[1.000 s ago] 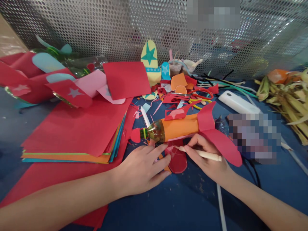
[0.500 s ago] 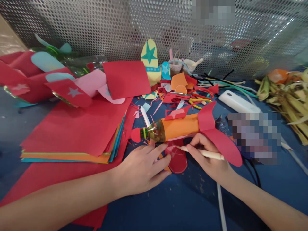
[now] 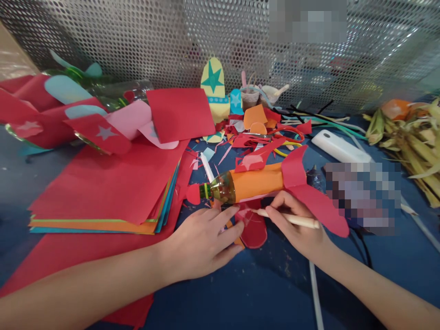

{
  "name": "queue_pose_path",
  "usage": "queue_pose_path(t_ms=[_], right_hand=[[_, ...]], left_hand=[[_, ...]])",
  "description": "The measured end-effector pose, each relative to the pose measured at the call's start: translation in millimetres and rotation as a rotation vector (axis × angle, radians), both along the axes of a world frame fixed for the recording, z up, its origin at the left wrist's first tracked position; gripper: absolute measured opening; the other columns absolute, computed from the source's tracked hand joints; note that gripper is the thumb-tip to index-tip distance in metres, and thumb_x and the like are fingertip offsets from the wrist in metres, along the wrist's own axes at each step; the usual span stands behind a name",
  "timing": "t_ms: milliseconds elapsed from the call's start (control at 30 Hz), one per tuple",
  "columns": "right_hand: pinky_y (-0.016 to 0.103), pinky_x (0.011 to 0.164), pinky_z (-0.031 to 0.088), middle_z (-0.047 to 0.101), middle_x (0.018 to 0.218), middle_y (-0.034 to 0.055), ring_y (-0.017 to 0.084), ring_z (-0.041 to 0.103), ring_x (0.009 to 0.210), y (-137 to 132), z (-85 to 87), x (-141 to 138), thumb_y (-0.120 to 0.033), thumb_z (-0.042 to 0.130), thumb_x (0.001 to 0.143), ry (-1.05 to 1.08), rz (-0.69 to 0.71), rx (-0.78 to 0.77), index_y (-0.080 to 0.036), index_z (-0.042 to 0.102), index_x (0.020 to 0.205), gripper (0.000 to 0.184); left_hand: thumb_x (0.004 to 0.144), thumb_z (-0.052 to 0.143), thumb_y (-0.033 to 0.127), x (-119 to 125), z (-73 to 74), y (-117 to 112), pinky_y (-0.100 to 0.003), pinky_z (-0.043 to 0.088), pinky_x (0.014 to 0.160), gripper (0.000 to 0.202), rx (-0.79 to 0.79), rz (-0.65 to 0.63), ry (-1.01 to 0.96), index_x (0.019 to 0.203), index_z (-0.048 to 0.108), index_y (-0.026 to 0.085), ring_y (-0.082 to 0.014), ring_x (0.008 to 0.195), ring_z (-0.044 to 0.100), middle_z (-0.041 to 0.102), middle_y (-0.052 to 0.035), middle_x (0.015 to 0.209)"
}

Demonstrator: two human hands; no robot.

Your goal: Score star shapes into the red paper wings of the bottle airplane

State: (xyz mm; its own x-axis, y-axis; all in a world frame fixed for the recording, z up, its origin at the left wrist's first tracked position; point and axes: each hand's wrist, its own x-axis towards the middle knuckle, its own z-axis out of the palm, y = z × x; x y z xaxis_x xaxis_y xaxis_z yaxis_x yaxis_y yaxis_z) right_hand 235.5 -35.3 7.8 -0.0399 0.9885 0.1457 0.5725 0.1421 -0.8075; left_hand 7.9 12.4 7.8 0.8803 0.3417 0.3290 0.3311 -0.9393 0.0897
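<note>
A plastic bottle (image 3: 225, 187) dressed as a plane lies on its side in front of me, its body wrapped in orange paper (image 3: 259, 182), with red paper tail fins (image 3: 319, 206). The near red paper wing (image 3: 254, 233) lies below the body and carries faint star lines. My left hand (image 3: 206, 243) rests with fingers stretched over the wing's left side, its thumb against the bottle near the neck. My right hand (image 3: 297, 220) grips a slim white pen (image 3: 292, 218), its tip on the wing.
Stacked coloured paper (image 3: 113, 183) lies at the left, below other paper-covered bottle planes (image 3: 68, 112). Paper scraps and scissors (image 3: 283, 147) sit behind the bottle. A white power strip (image 3: 340, 145), cords and dried husks (image 3: 409, 142) are at the right. A perforated metal panel (image 3: 165, 46) stands behind.
The far red wing shows more of its length, reaching up and right, and the tail fin has shifted slightly right. Both hands stay nearly where they were.
</note>
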Motion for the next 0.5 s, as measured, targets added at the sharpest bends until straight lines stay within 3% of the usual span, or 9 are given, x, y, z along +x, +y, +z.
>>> queue_pose_path(t_ms=[500], right_hand=[[0.023, 0.043, 0.031, 0.048, 0.061, -0.0049, 0.01, 0.044, 0.046, -1.2, 4.8, -2.2, -0.024, 0.048, 0.091, 0.006, -0.017, -0.022, -0.023, 0.043, 0.073, 0.019]], left_hand=[[0.097, 0.035, 0.03, 0.3, -0.6, 0.1, -0.041, 0.055, 0.068, 0.031, -0.005, -0.007, -0.022, 0.105, 0.06, 0.015, -0.0253, 0.082, 0.063, 0.062, -0.0153, 0.113]])
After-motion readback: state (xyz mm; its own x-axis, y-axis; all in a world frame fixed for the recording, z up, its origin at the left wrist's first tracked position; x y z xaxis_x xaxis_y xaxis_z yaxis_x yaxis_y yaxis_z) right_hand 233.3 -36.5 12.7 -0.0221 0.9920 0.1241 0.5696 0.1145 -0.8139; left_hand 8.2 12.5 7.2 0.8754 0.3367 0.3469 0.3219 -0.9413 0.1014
